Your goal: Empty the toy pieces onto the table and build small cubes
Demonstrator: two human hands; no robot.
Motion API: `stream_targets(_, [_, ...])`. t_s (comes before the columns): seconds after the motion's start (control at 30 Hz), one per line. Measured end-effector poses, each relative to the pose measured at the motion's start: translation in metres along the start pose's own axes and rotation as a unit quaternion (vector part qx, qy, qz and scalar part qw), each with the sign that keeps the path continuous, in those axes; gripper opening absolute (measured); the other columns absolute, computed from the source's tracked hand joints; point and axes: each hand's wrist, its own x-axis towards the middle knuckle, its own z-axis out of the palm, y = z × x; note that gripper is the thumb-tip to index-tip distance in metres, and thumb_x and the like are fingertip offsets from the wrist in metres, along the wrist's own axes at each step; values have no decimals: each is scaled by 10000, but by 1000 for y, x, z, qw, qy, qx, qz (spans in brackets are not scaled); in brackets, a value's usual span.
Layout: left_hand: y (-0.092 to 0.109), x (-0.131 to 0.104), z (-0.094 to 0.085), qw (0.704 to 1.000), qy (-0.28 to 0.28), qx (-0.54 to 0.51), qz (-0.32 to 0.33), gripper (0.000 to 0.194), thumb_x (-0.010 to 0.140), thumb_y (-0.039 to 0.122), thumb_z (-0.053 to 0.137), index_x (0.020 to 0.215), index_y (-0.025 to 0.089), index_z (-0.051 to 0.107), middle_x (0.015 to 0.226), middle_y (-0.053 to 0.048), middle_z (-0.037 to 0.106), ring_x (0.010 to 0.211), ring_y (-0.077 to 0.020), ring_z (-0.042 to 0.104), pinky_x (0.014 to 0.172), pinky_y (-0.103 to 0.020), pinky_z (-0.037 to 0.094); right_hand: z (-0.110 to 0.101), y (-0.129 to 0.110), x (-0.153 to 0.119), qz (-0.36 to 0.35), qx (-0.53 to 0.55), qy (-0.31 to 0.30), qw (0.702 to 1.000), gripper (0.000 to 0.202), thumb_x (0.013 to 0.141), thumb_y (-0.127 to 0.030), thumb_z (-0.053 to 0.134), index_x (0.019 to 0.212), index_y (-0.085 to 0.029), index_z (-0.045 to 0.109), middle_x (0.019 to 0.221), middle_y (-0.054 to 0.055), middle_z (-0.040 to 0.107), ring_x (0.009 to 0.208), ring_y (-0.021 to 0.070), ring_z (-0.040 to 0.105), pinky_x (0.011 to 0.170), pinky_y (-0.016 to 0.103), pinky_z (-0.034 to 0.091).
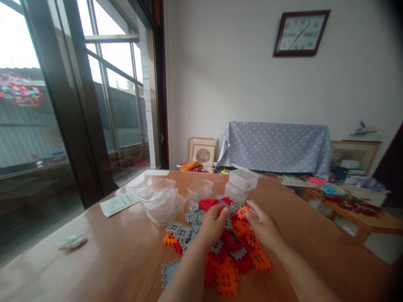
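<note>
A heap of red, grey and orange notched plastic pieces (pixel 226 274) lies on the brown table (pixel 126 260). Over the heap's middle is my left hand (pixel 214 224), its thumb and fingers closed round a red piece (pixel 222 209). My right hand (pixel 262 222) is at the heap's right edge, with an orange piece (pixel 242 212) at its fingertips; its fingers are partly spread, and whether they grip the piece is hard to tell. Grey pieces (pixel 181 230) lie left of my left hand, and a larger grey-blue piece (pixel 170 272) sits by my left forearm.
Clear plastic tubs (pixel 160 203) stand left of the heap, with another clear tub (pixel 200 189) behind it. White boxes (pixel 242 180) are stacked at the back. A written sheet (pixel 119 203) and a crumpled wrapper (pixel 72 242) lie to the left.
</note>
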Motion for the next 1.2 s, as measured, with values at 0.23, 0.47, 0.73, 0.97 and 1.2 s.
stream_targets(0.23, [-1,7,-19,991,117,-59,-8,465,960,556,433,897,166,677,845,-53,692,850,-218,611,764,-305,427,7,-38,-50,-176,-199,-157,951,654,878,-636,576,1446,-316,528,1563,64,453,1470,340,338,1201,562,280])
stream_targets(0.47, [-4,9,-29,987,144,-56,-31,461,945,565,448,812,171,647,810,-53,675,808,-212,594,732,-297,405,22,-57,-72,-203,-207,-326,900,1024,656,-774,722,1532,-363,385,1673,72,205,1526,436,112,1205,672,38])
stream_targets(0.73, [-11,10,-28,982,177,-59,-34,452,906,579,509,812,165,663,777,-52,668,789,-212,593,712,-292,412,31,-32,-51,-233,-204,-193,931,571,811,-260,655,1378,-265,592,1445,88,555,1325,288,488,1135,468,392])
stream_targets(0.97, [-16,10,-25,975,199,-100,-4,432,901,551,530,887,149,690,849,-59,704,842,-204,626,778,-298,457,26,-24,-39,-262,-177,-119,941,263,935,-205,513,1096,-263,713,1206,64,678,1121,245,602,974,397,503])
stream_targets(1.2, [-17,17,-25,942,265,-204,-26,397,843,537,601,879,145,656,859,-69,708,862,-198,655,811,-316,487,16,-12,-27,-218,-230,-50,947,270,966,-267,477,1095,-262,714,1116,53,730,1047,263,613,951,425,481])
